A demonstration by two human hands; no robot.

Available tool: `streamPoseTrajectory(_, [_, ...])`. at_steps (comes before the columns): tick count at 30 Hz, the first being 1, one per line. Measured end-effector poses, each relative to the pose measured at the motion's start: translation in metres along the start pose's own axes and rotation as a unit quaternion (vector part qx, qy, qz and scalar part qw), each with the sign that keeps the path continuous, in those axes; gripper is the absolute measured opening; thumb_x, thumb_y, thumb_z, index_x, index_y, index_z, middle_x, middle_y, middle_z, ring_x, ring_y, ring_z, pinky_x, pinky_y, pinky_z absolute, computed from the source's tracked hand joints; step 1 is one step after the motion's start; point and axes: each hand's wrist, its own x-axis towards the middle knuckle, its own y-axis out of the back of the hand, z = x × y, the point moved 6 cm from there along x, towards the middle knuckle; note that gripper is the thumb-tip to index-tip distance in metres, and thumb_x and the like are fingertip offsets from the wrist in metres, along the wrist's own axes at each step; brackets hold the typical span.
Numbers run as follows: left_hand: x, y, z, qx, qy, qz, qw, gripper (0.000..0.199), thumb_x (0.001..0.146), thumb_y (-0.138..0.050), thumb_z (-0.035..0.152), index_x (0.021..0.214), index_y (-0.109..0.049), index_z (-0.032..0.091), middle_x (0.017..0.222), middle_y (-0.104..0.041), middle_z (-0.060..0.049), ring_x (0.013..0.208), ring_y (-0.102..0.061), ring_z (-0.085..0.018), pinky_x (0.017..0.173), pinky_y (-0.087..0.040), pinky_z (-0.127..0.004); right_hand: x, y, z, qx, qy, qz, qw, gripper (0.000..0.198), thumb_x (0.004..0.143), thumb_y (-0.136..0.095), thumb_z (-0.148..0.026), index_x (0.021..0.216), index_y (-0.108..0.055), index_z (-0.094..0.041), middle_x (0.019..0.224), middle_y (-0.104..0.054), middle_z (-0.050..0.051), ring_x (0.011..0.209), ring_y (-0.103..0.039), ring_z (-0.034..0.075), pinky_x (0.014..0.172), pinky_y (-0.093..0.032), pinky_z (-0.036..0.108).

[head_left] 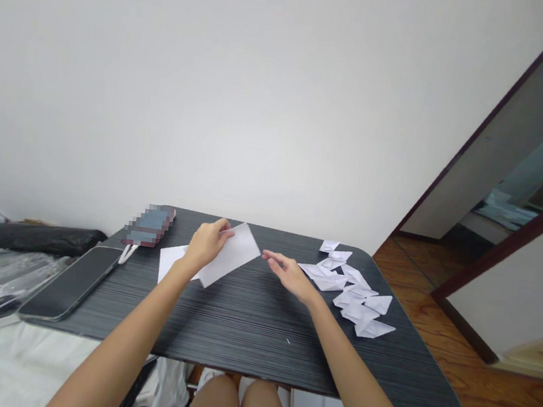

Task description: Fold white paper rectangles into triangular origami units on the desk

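Note:
My left hand (212,241) is closed on the upper left edge of a white sheet of paper (233,257), which it holds tilted over the dark table. More white paper (169,262) lies on the tabletop, partly covered by my left wrist. My right hand (288,273) has its fingers stretched out, with the tips close to the right corner of the held sheet. Whether they touch it I cannot tell. To the right of that hand lies a loose group of several folded white paper pieces (356,300).
On the dark table (243,334), a large phone or tablet (71,283) lies at the left edge. Behind it is a blurred-out bluish object (150,225) with a white strap. A small white scrap (288,341) lies near the front. A white wall (266,95) rises behind the table.

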Motion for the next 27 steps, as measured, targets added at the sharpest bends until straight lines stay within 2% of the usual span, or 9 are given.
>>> streamPoseTrajectory(4, [0.014, 0.004, 0.031, -0.162, 0.018, 0.104, 0.981, 0.021, 0.074, -0.049, 0.036, 0.075, -0.057, 0.017, 0.071, -0.065, -0.003, 0.068, -0.059, -0.016, 0.063, -0.040, -0.023, 0.008, 0.008, 0.001, 0.291, -0.026, 0.048, 0.955, 0.056, 0.072, -0.055, -0.039, 0.123, -0.038, -0.024, 0.105, -0.059, 0.007, 0.093, -0.055, 0.018, 0.078, -0.041, 0.033])
streamPoseTrajectory(6, [0.017, -0.006, 0.038, -0.222, 0.045, 0.124, 0.966, 0.023, 0.072, -0.051, 0.038, 0.075, -0.057, 0.016, 0.069, -0.065, -0.003, 0.064, -0.059, -0.015, 0.060, -0.040, -0.022, 0.009, 0.013, 0.004, 0.353, -0.038, 0.079, 0.931, 0.059, 0.066, -0.062, -0.037, 0.119, -0.042, -0.023, 0.096, -0.063, 0.006, 0.084, -0.059, 0.017, 0.074, -0.044, 0.032])
streamPoseTrajectory(8, [0.017, -0.021, 0.040, -0.267, 0.069, 0.121, 0.953, 0.027, 0.071, -0.051, 0.041, 0.072, -0.058, 0.015, 0.061, -0.063, -0.001, 0.058, -0.057, -0.014, 0.055, -0.039, -0.021, 0.010, 0.018, 0.007, 0.361, -0.042, 0.103, 0.926, 0.046, 0.063, -0.065, -0.035, 0.104, -0.055, -0.017, 0.086, -0.066, 0.006, 0.075, -0.061, 0.017, 0.070, -0.046, 0.031])
streamPoseTrajectory(11, [0.017, -0.045, 0.041, -0.348, 0.079, 0.063, 0.932, 0.033, 0.071, -0.049, 0.044, 0.068, -0.058, 0.013, 0.054, -0.059, -0.001, 0.053, -0.054, -0.013, 0.050, -0.038, -0.021, 0.007, 0.031, 0.018, 0.320, -0.054, 0.172, 0.930, 0.030, 0.061, -0.066, -0.036, 0.079, -0.064, -0.012, 0.072, -0.067, 0.007, 0.063, -0.061, 0.017, 0.062, -0.047, 0.029])
streamPoseTrajectory(14, [0.012, -0.065, 0.045, -0.451, 0.050, -0.033, 0.890, 0.031, 0.070, -0.052, 0.040, 0.073, -0.059, 0.010, 0.059, -0.061, -0.003, 0.055, -0.055, -0.014, 0.049, -0.040, -0.021, 0.001, 0.045, 0.030, 0.289, -0.060, 0.237, 0.926, 0.028, 0.061, -0.065, -0.038, 0.072, -0.064, -0.012, 0.066, -0.067, 0.005, 0.057, -0.060, 0.017, 0.056, -0.046, 0.028])
streamPoseTrajectory(18, [0.004, -0.069, 0.041, -0.444, 0.041, -0.068, 0.893, 0.030, 0.067, -0.057, 0.037, 0.052, -0.052, 0.012, 0.043, -0.050, 0.002, 0.040, -0.046, -0.009, 0.040, -0.034, -0.019, -0.001, 0.045, 0.039, 0.281, -0.064, 0.194, 0.938, 0.027, 0.061, -0.065, -0.036, 0.076, -0.064, -0.013, 0.061, -0.066, 0.004, 0.055, -0.060, 0.017, 0.053, -0.046, 0.028])
streamPoseTrajectory(21, [0.003, -0.068, 0.036, -0.457, 0.045, -0.067, 0.886, 0.030, 0.065, -0.059, 0.039, 0.054, -0.053, 0.012, 0.040, -0.048, 0.003, 0.036, -0.044, -0.008, 0.038, -0.034, -0.019, 0.000, 0.043, 0.039, 0.311, -0.048, 0.168, 0.934, 0.027, 0.061, -0.065, -0.032, 0.083, -0.064, -0.016, 0.066, -0.067, 0.004, 0.058, -0.061, 0.017, 0.060, -0.047, 0.030])
streamPoseTrajectory(24, [0.006, -0.073, 0.033, -0.528, 0.062, -0.127, 0.837, 0.043, 0.068, -0.050, 0.053, 0.063, -0.059, 0.011, 0.047, -0.055, -0.001, 0.041, -0.051, -0.011, 0.043, -0.040, -0.022, -0.001, 0.048, 0.034, 0.299, -0.021, 0.183, 0.936, 0.022, 0.060, -0.065, -0.028, 0.079, -0.066, -0.017, 0.077, -0.068, 0.004, 0.067, -0.061, 0.017, 0.065, -0.046, 0.029])
streamPoseTrajectory(27, [0.001, -0.086, 0.035, -0.578, 0.117, -0.250, 0.768, 0.069, 0.071, -0.026, 0.067, 0.077, -0.063, 0.009, 0.058, -0.062, -0.008, 0.050, -0.057, -0.015, 0.049, -0.044, -0.025, -0.002, 0.049, 0.023, 0.245, 0.003, 0.154, 0.957, 0.014, 0.062, -0.062, -0.024, 0.073, -0.068, -0.018, 0.079, -0.068, 0.004, 0.070, -0.061, 0.017, 0.063, -0.045, 0.026])
